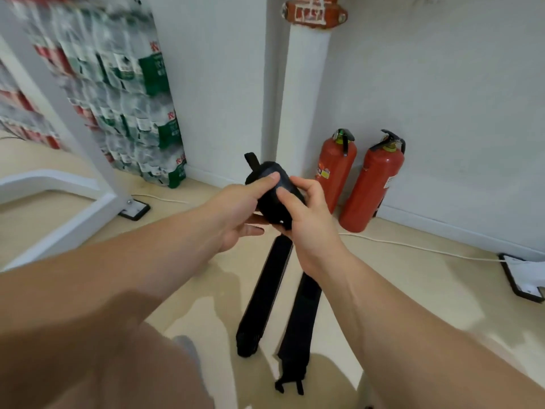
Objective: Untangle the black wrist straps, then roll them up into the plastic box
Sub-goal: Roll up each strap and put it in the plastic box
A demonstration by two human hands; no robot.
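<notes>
Here both forearms stretch forward; the left grip point(236, 208) and the right grip point(308, 222) hold together the rolled part of the black wrist straps point(285, 180), thumbs pressing on top. Two loose tails hang down toward the floor point(413, 290).

A white column point(303, 98) rises from the beige floor point(427, 290) against white walls point(442, 84). Right of the column stand two red fire extinguishers point(334, 172); left of it, stacked bottled-water packs point(132, 107).
</notes>
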